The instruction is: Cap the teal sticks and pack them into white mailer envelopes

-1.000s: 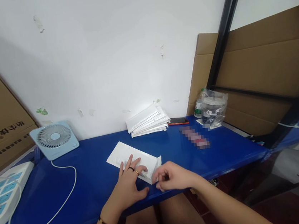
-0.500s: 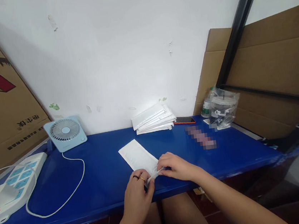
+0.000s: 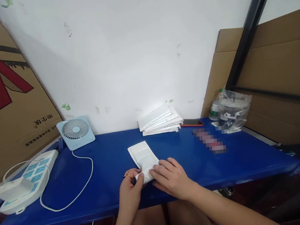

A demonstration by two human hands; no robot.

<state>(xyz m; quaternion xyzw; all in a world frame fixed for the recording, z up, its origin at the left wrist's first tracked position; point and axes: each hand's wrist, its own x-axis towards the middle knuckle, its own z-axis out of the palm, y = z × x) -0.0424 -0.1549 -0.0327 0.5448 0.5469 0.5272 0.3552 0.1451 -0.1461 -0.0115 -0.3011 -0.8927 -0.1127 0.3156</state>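
A white padded envelope (image 3: 144,156) lies at the front of the blue table, its far end flat and its near end between my hands. My left hand (image 3: 131,185), with rings on its fingers, pinches the near left corner between thumb and fingers. On the near right side, my right hand (image 3: 169,177) grips the edge with its fingertips on top; its thumb is mostly hidden. The near end looks creased or folded over. Farther back, against the wall, is a loose stack of similar white envelopes (image 3: 160,120).
A light-blue fan (image 3: 76,131) and a white power strip (image 3: 36,183) with cables occupy the left. To the right are a phone (image 3: 191,122), a blurred-out strip (image 3: 210,141), a bottle (image 3: 214,109) and a clear plastic bag (image 3: 233,112). Cardboard (image 3: 281,54) stands behind a black post.
The envelope has turned a little more upright in view. My right hand has moved from pinching its near edge to lying over its near right side. The view has shifted slightly left.
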